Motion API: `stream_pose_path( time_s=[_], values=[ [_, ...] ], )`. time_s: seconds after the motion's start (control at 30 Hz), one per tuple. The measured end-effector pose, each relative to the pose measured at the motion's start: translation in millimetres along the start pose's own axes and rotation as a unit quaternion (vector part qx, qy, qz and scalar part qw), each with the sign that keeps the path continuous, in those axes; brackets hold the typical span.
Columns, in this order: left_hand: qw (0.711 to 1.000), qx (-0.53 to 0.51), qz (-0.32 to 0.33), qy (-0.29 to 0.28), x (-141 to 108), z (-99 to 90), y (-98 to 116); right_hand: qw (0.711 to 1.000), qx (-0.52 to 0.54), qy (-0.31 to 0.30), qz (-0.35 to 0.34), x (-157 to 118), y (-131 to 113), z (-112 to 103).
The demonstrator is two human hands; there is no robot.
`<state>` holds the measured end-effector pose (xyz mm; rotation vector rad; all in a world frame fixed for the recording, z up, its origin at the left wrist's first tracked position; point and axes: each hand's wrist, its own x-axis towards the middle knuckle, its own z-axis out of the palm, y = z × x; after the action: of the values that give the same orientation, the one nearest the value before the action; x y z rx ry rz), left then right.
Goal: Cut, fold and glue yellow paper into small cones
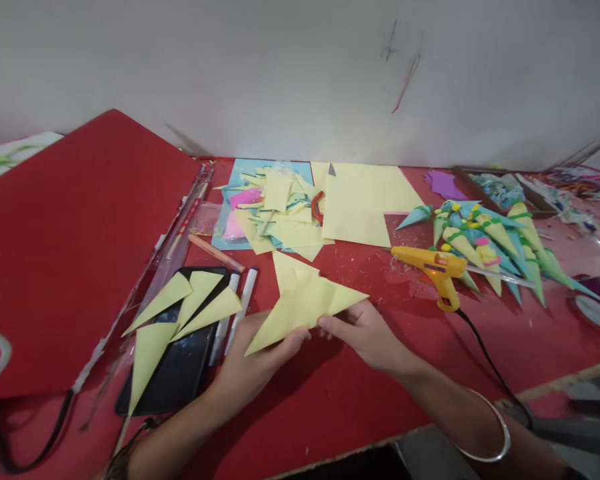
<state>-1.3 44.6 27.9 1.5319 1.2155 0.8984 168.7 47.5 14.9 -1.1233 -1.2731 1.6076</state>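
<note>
Between my two hands is a creased piece of pale yellow paper [300, 300], held above the red tabletop. My left hand [260, 353] grips its lower left edge, thumb on top and fingers hidden beneath. My right hand [370, 333] pinches the lower right edge between thumb and fingers. Another pale yellow scrap [285, 267] shows just behind the held sheet. To the left, several yellow paper cones [153, 360] lie on a black tablet-like slab [180, 380]. Two white markers [243, 300] with dark caps rest beside it.
A yellow glue gun [440, 270] with its cord lies right of my hands, before a pile of decorated paper cones [490, 240]. Paper scraps [280, 207], orange-handled scissors [317, 208] and a large yellow sheet [360, 207] lie at the back. A red board [80, 253] fills the left.
</note>
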Motion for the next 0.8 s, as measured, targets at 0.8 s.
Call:
stream_pose_path(
  time_s=[0.8],
  values=[
    [0.988, 0.138, 0.059, -0.04, 2, -0.9, -6, 0.995, -0.075, -0.034, -0.058, -3, -4, 2]
  ],
)
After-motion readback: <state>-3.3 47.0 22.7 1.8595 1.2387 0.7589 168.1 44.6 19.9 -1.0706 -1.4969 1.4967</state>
